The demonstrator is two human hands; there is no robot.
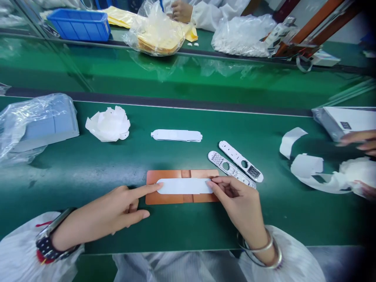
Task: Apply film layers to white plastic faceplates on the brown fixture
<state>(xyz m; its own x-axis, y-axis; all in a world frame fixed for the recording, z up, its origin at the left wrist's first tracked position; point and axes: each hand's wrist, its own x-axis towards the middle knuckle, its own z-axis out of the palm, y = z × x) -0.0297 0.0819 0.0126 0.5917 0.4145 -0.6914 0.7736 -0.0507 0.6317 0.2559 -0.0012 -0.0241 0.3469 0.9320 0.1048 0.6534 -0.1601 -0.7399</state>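
A long white strip (185, 186) with rounded ends lies on an orange-brown plate (164, 199). My left hand (123, 205) presses the strip's left end with a stretched index finger, its thumb held apart. At the other end, my right hand (235, 196) pinches the strip between thumb and index finger. Just behind my right hand rest two slim white plastic covers, one with a dark printed label (241, 161) and one with printed text (226, 166); each has a round hole. Behind the plate is a small stack of similar white strips (176, 135).
Crumpled white paper (108, 124) and a plastic-wrapped grey stack (47, 125) are at left. At right are curled paper scraps (307, 166), a white box (352, 119) and another person's hand (360, 139). A blue bin (79, 25) and bagged parts (243, 35) stand on the far bench.
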